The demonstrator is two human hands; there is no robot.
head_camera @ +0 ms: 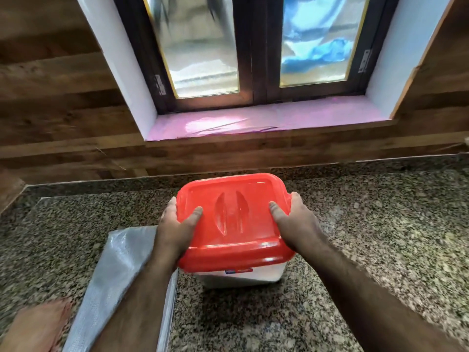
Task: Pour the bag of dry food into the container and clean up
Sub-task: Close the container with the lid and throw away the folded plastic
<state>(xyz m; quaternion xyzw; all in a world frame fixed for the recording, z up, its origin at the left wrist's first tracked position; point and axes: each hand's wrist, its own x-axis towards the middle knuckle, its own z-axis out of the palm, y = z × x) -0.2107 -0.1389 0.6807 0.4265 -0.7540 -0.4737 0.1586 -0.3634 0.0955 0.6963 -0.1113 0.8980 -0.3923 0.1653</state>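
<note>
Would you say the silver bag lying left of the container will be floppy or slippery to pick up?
Probably floppy: the silver bag lies flat on the granite counter, looking empty. Its shiny, finely textured film suggests it is light and perhaps a little slippery, so it may slide when pushed rather than lift.

white container (pixel 243 276) on granite, red lid (pixel 234 222) seated on top, flattened silver bag (pixel 119 270) just left

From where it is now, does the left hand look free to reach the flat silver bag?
Probably not at once: the left hand grips the red lid. The silver bag lies flat just under that forearm, nothing on it, so once released, yes.
</note>
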